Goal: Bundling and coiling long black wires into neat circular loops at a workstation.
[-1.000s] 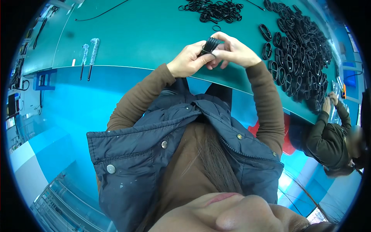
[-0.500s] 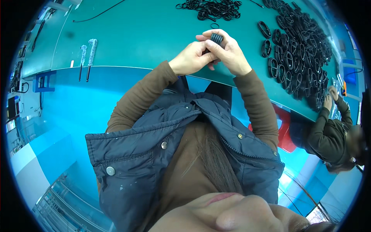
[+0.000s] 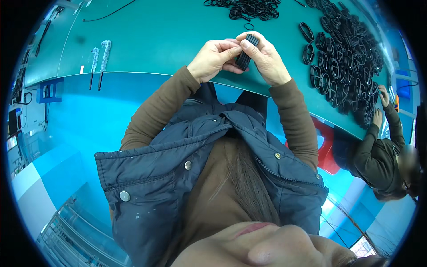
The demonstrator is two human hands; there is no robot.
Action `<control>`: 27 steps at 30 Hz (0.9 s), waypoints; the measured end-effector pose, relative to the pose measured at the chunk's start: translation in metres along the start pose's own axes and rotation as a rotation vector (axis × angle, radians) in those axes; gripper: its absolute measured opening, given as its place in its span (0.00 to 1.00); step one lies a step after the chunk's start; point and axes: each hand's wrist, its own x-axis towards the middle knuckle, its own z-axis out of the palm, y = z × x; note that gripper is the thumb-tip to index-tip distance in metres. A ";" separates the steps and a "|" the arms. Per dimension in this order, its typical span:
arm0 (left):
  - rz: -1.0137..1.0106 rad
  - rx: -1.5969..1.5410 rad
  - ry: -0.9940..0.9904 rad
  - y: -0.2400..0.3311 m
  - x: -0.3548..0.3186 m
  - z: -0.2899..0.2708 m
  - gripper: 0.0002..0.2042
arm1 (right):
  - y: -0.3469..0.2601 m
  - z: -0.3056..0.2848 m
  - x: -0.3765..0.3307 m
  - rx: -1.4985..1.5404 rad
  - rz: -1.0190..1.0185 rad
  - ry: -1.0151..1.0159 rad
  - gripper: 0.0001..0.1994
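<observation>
A tightly folded coil of black cable [image 3: 248, 50] is held upright between my two hands, just above the near edge of the green table [image 3: 164, 40]. My right hand [image 3: 269, 61] grips the coil's upper end, thumb in front and fingers behind. My left hand [image 3: 212, 58] closes on its left side with thumb and finger together; some fingers pass behind the coil. Just beyond the hands lies a single black ring [image 3: 249, 26], in front of a loose heap of black rings [image 3: 251, 10].
Many coiled black cables [image 3: 342, 62] are piled on the table's right. Two black-handled sticks with whitish wrapped ends [image 3: 106, 53] overhang the near edge at left. A loose black cable [image 3: 111, 12] lies at far left. Another person [image 3: 378, 160] works at right beside a red stool [image 3: 327, 147].
My hands have opened around the coil, and more of its length now shows between them. My left hand has shifted slightly left. At right, the other person's hand has moved farther away.
</observation>
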 end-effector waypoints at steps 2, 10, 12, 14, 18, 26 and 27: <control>0.007 -0.043 0.024 -0.004 0.000 0.000 0.10 | 0.000 0.002 0.000 0.026 -0.030 0.025 0.17; 0.090 -0.078 -0.014 -0.016 -0.002 0.003 0.11 | 0.006 0.005 -0.002 0.173 0.063 0.088 0.19; 0.142 -0.032 0.000 -0.017 -0.001 0.003 0.10 | 0.008 0.008 -0.005 0.278 0.012 0.128 0.19; 0.155 -0.012 0.006 -0.018 0.000 0.005 0.10 | 0.009 0.011 -0.009 0.280 0.042 0.131 0.19; 0.184 0.045 0.027 -0.017 0.000 0.010 0.11 | 0.009 0.006 -0.016 0.279 0.144 0.138 0.19; 0.191 0.055 0.032 -0.012 0.002 0.018 0.14 | 0.022 -0.015 -0.020 0.179 0.022 0.069 0.20; 0.184 0.093 0.040 -0.013 0.002 0.018 0.15 | 0.024 -0.014 -0.021 0.117 0.002 0.077 0.20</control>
